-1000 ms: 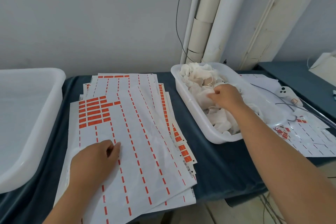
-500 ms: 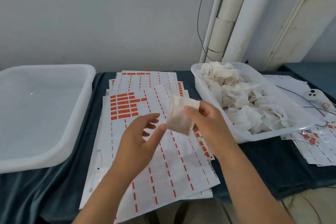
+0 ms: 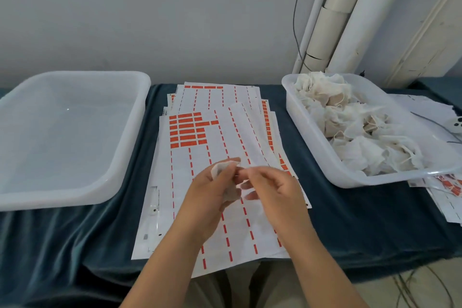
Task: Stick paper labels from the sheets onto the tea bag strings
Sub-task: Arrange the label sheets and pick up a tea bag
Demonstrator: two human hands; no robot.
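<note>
Featherlight, limp tea bag (image 3: 220, 168): we'd take it by the string.
Left hand (image 3: 212, 191) clutches it mid-frame; right hand (image 3: 273, 189) pinch unclear.

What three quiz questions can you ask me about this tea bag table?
1. True or false: the tub of tea bags stands to the right of the label sheets.
2. What colour are the labels left on the top sheet? A blue, B orange-red, C green.
3. Fill in: the left hand holds a ____.

Key: 1 true. 2 B. 3 tea bag.
</note>
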